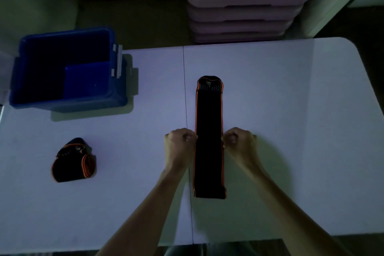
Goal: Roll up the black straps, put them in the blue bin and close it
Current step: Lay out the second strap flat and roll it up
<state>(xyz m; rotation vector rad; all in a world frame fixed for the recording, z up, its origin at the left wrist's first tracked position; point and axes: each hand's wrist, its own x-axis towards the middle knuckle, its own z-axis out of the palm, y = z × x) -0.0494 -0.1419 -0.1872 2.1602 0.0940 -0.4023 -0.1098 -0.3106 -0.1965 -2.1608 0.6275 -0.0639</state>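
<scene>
A long black strap with orange edges [208,122] lies flat and lengthwise on the white table [280,89], its far end folded over. My left hand [180,143] is at its left edge and my right hand [239,141] at its right edge, about mid-length. Both have curled fingers that pinch the strap's edges. A second black strap [73,161] sits rolled up at the near left of the table. The blue bin [62,97] stands open at the far left, and I see nothing in it.
The bin's lid [126,72] hangs down its right side. Behind the table's far edge stands a stack of pale purple plastic platforms [249,2]. A seam [188,110] runs across the tabletop just left of the flat strap. The room is dim.
</scene>
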